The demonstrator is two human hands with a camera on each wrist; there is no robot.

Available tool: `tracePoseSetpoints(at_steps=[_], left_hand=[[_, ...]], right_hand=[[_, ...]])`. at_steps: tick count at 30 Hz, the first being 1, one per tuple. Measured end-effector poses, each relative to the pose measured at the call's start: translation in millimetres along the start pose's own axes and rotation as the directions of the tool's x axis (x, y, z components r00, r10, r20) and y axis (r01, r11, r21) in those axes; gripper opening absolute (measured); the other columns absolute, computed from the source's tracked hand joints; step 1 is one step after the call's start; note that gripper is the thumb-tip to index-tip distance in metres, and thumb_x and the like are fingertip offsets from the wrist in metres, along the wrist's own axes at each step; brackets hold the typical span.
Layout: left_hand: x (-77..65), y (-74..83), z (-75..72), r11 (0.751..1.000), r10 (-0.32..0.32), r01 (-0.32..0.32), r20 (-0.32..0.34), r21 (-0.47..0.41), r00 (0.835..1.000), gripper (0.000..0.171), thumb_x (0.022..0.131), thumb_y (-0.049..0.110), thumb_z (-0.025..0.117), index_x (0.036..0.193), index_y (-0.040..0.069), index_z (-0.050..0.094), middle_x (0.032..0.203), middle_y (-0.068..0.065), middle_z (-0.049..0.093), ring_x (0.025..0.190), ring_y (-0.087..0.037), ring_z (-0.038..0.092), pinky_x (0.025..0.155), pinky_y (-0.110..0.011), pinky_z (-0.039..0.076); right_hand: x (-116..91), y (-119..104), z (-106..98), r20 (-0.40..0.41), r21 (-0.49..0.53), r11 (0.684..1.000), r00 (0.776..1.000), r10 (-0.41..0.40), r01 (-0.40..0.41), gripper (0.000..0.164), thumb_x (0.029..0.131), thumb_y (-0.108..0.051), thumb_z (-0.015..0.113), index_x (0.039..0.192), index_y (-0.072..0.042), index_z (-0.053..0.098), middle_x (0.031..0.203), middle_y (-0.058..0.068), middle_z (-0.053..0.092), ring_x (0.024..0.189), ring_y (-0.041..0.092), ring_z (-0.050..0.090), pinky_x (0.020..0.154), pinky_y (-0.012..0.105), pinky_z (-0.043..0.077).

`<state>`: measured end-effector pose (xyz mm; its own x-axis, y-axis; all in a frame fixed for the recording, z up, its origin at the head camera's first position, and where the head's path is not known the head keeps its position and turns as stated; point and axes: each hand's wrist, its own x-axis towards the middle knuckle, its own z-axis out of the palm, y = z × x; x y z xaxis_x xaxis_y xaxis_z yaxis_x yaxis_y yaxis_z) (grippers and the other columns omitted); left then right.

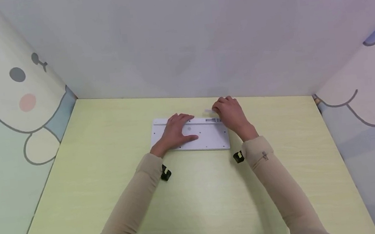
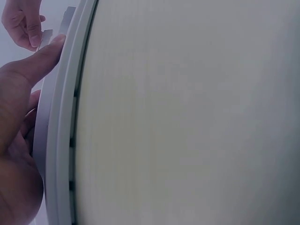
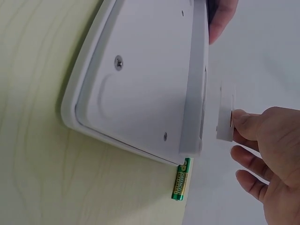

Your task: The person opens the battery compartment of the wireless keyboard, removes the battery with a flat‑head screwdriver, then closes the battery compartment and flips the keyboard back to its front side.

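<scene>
A white keyboard [image 1: 211, 139] lies face down at the back of the table, its screwed underside up. My left hand [image 1: 173, 131] holds its left half, thumb across the underside and fingers over the far edge. Near its far right corner the battery slot [image 1: 212, 120] is uncovered; its contents are too small to make out. Just beyond that edge, my right hand [image 3: 276, 150] pinches a thin white battery cover [image 3: 225, 115] between thumb and fingers, apart from the keyboard. A green AA-type battery [image 3: 181, 182] lies on the table beside the keyboard's corner.
The pale wooden table [image 1: 198, 201] ends at a plain grey wall [image 1: 177, 36] close behind the keyboard. Walls with cartoon drawings stand on both sides. Black wrist devices [image 1: 238, 157] hang below the sleeves.
</scene>
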<state>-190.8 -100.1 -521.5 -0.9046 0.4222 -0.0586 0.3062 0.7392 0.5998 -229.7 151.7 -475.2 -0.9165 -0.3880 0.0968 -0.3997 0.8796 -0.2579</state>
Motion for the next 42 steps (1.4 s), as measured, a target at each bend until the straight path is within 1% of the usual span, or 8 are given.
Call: tracePoseSetpoints(at_steps=[5, 13, 17, 23, 31, 37, 42], left_hand=[[0.2, -1.1, 0.6, 1.000, 0.005, -0.005, -0.005, -0.001, 1.000, 0.079, 0.086, 0.053, 0.077, 0.153, 0.022, 0.045, 0.155, -0.002, 0.049, 0.153, -0.025, 0.034, 0.135, -0.046, 0.010], [0.1, -2.2, 0.7, 1.000, 0.018, -0.018, -0.012, 0.002, 1.000, 0.079, 0.086, 0.053, 0.077, 0.152, 0.021, 0.046, 0.154, -0.002, 0.050, 0.152, -0.025, 0.037, 0.135, -0.045, 0.010], [0.0, -2.2, 0.4, 1.000, 0.022, -0.022, -0.013, 0.002, 1.000, 0.080, 0.086, 0.053, 0.077, 0.152, 0.021, 0.046, 0.155, -0.003, 0.050, 0.152, -0.025, 0.037, 0.135, -0.044, 0.010], [0.7, -3.0, 1.3, 1.000, 0.020, -0.020, -0.007, 0.000, 1.000, 0.080, 0.087, 0.053, 0.077, 0.153, 0.021, 0.045, 0.155, -0.002, 0.049, 0.153, -0.024, 0.036, 0.135, -0.044, 0.009], [1.0, -3.2, 1.8, 0.999, 0.035, -0.035, -0.014, 0.006, 0.999, 0.079, 0.087, 0.052, 0.077, 0.152, 0.021, 0.046, 0.155, -0.002, 0.050, 0.152, -0.024, 0.038, 0.135, -0.043, 0.009], [0.3, -3.7, 2.1, 1.000, 0.031, -0.031, -0.019, 0.001, 0.999, 0.079, 0.086, 0.053, 0.077, 0.152, 0.021, 0.046, 0.155, -0.002, 0.050, 0.152, -0.024, 0.038, 0.135, -0.043, 0.010], [0.1, -3.1, 1.2, 0.999, 0.032, -0.032, -0.027, -0.001, 0.999, 0.079, 0.086, 0.052, 0.077, 0.152, 0.021, 0.047, 0.154, -0.002, 0.051, 0.151, -0.024, 0.038, 0.135, -0.044, 0.010]], right_hand=[[-4.0, -2.8, -0.8, -0.005, -0.007, 1.000, 1.000, -0.009, 0.009, 0.021, 0.105, -0.019, 0.057, 0.112, -0.009, 0.074, 0.113, 0.009, 0.071, 0.105, 0.032, 0.059, 0.089, 0.048, 0.049], [-10.3, -4.4, -2.1, 0.003, -0.019, 1.000, 1.000, -0.013, 0.013, 0.022, 0.105, -0.019, 0.056, 0.112, -0.009, 0.074, 0.113, 0.009, 0.072, 0.107, 0.032, 0.059, 0.091, 0.046, 0.049], [-13.2, -5.6, -4.1, -0.010, -0.015, 1.000, 1.000, -0.024, 0.024, 0.021, 0.105, -0.019, 0.057, 0.111, -0.009, 0.075, 0.112, 0.009, 0.072, 0.106, 0.032, 0.059, 0.090, 0.047, 0.049], [-17.0, -6.1, -5.3, -0.006, -0.014, 1.000, 1.000, -0.028, 0.028, 0.020, 0.104, -0.018, 0.059, 0.110, -0.008, 0.075, 0.111, 0.009, 0.072, 0.105, 0.032, 0.060, 0.089, 0.046, 0.049], [-21.9, -4.1, -1.3, -0.012, -0.021, 0.999, 0.999, -0.037, 0.037, 0.019, 0.103, -0.018, 0.060, 0.109, -0.008, 0.076, 0.110, 0.009, 0.073, 0.103, 0.033, 0.061, 0.087, 0.047, 0.050], [-23.9, -4.2, 0.6, -0.010, -0.014, 0.999, 0.999, -0.040, 0.040, 0.019, 0.103, -0.018, 0.061, 0.107, -0.009, 0.076, 0.109, 0.009, 0.073, 0.102, 0.033, 0.061, 0.085, 0.046, 0.050], [-25.8, -4.4, 3.2, -0.023, -0.017, 0.999, 0.999, -0.046, 0.045, 0.017, 0.102, -0.018, 0.062, 0.106, -0.008, 0.076, 0.108, 0.009, 0.073, 0.101, 0.033, 0.060, 0.085, 0.046, 0.049]])
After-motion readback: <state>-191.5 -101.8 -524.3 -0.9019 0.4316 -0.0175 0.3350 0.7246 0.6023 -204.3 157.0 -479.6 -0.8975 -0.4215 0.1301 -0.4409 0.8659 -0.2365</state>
